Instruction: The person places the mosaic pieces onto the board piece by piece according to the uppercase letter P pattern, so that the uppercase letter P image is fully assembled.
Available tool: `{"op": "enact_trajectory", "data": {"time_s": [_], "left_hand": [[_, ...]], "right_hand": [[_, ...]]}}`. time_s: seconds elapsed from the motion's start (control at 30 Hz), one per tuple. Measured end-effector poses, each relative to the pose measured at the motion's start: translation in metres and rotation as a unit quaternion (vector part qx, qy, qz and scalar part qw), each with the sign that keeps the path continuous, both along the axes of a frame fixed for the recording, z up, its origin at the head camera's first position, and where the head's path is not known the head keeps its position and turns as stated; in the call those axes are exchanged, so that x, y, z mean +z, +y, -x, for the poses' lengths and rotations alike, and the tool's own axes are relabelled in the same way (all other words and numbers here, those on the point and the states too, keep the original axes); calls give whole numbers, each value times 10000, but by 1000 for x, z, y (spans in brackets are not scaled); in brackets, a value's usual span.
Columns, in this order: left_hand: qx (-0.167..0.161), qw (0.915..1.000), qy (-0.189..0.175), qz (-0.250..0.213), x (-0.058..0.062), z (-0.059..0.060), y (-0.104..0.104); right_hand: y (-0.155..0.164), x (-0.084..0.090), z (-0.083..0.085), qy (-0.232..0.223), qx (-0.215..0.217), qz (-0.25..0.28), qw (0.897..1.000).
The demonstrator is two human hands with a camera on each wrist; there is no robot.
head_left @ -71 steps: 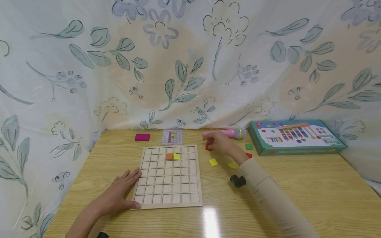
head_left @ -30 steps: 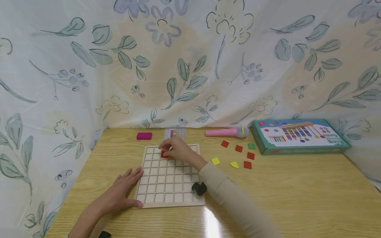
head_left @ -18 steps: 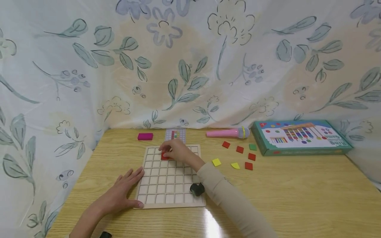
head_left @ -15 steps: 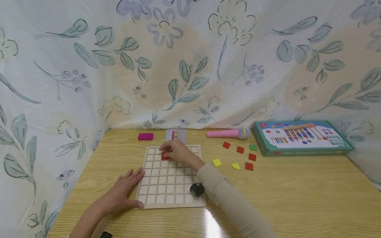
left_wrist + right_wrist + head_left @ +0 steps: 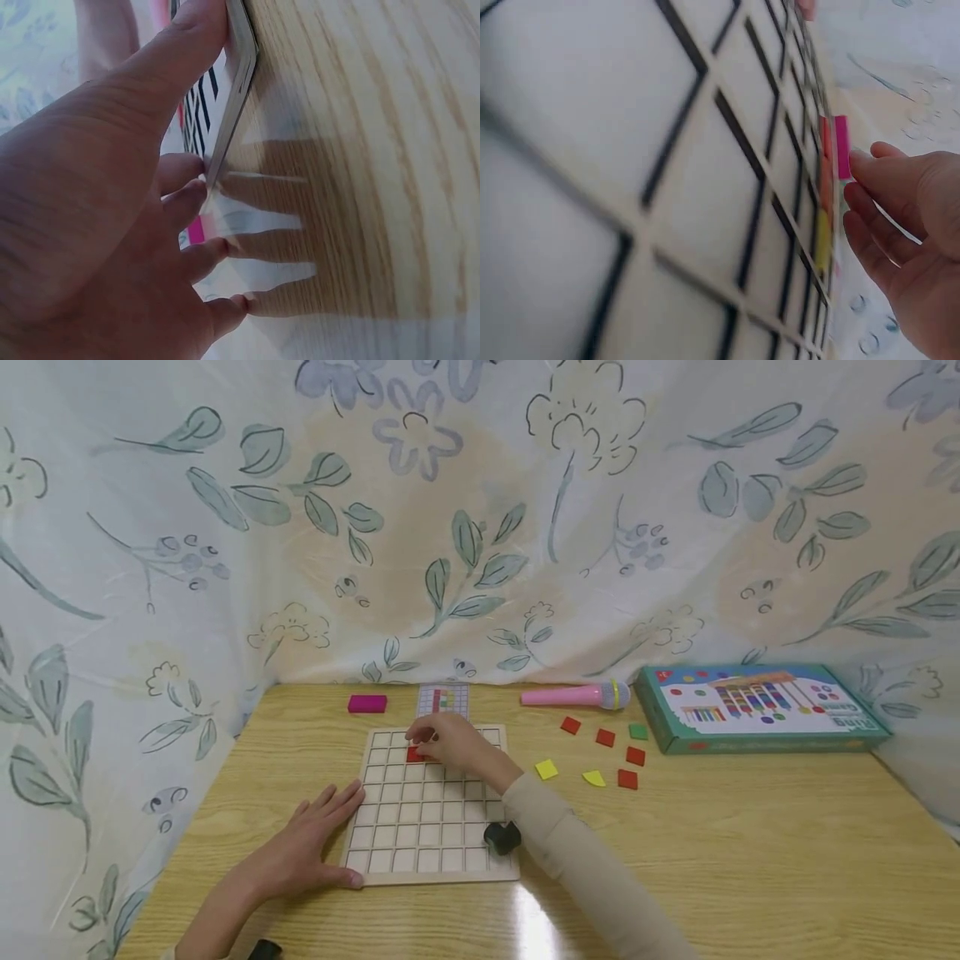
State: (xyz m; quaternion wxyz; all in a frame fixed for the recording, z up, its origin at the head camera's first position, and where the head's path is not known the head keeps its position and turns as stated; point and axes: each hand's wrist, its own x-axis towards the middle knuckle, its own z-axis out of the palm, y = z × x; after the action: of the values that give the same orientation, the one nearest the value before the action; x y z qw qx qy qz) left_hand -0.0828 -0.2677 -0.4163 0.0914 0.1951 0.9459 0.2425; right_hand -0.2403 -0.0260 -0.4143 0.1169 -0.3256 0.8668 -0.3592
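Two bare hands at work over a pale wooden grid board (image 5: pixel 431 827) lying flat on a wood-grain table (image 5: pixel 750 843). Left hand (image 5: pixel 303 847) spread flat, fingers straight and relaxed, thumb and fingertips pressed against the board's near left edge, most likely to keep it from sliding; nothing gripped. Right hand (image 5: pixel 450 742) reaching across to the far rows of the grid, fingers curved down over a red square tile (image 5: pixel 415 754) seated in a cell there; fingertips touching or pinching it, though whether truly clamped on it or just pressing it home cannot be told from these views. Hidden beneath that hand, possibly more tiles; a strip of red, orange and yellow showing along the board in the right wrist view. Just beyond the board's far edge, a small pattern card (image 5: pixel 442 700) with coloured squares, seemingly propped within sight as a guide. Left of the card, a magenta block (image 5: pixel 367 703). Off to the right, loose tiles within easy reach: red squares (image 5: pixel 602 737), a green square (image 5: pixel 638 732), two yellow pieces (image 5: pixel 546 769). Farther right, a pink toy microphone (image 5: pixel 573 695) and a teal game box (image 5: pixel 757 706) against a floral curtain (image 5: pixel 480 510).
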Motion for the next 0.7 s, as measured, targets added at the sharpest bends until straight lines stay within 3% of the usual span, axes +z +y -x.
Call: {"op": "enact_trajectory", "data": {"time_s": [0.3, 0.53, 0.7], "left_hand": [[-2, 9998, 127, 182, 1, 2, 2], [25, 9997, 61, 229, 3, 2, 3], [36, 9999, -4, 114, 1, 2, 3]], "right_hand": [[54, 16, 4, 268, -40, 240, 9993], [112, 23, 8, 418, -580, 104, 9974], [155, 17, 13, 699, -759, -25, 9947]]}}
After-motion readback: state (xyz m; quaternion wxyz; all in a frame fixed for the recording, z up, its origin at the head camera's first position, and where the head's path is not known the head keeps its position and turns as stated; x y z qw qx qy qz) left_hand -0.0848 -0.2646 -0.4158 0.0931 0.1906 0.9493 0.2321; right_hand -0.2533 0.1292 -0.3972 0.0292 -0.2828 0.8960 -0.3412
